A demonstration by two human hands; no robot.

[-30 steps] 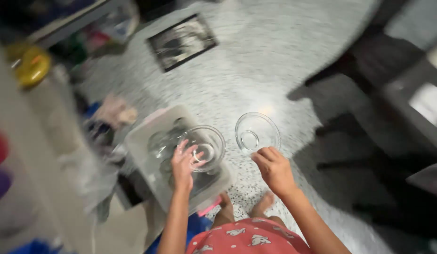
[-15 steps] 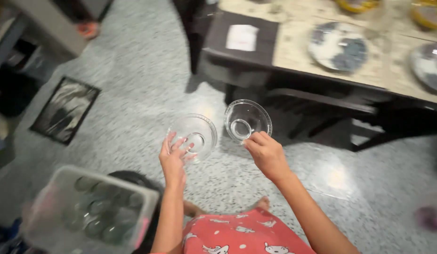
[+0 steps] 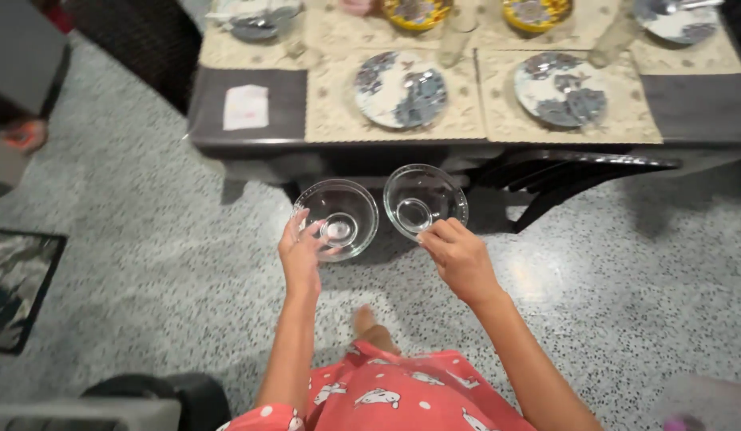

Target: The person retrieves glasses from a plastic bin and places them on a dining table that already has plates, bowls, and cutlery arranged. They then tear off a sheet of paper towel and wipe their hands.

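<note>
My left hand [image 3: 300, 254] grips the near rim of a clear glass bowl [image 3: 338, 214], held out at waist height. My right hand [image 3: 460, 257] pinches the near rim of a second clear glass bowl [image 3: 425, 199] beside it. The two bowls nearly touch, both tilted with their open sides towards me. They hover in front of the near edge of a dark dining table [image 3: 227, 132], above the speckled floor [image 3: 131, 239].
The table carries beige placemats, two patterned plates [image 3: 401, 88] [image 3: 560, 88], yellow bowls [image 3: 536, 12] at the back and a white napkin [image 3: 246, 107]. A dark chair [image 3: 574, 172] is tucked under it. A framed picture [image 3: 15, 287] lies on the floor at left.
The view has swung from the plastic bin of glassware on the floor round to the dining table. Both hands carried the bowls along, and the table is now closer.
</note>
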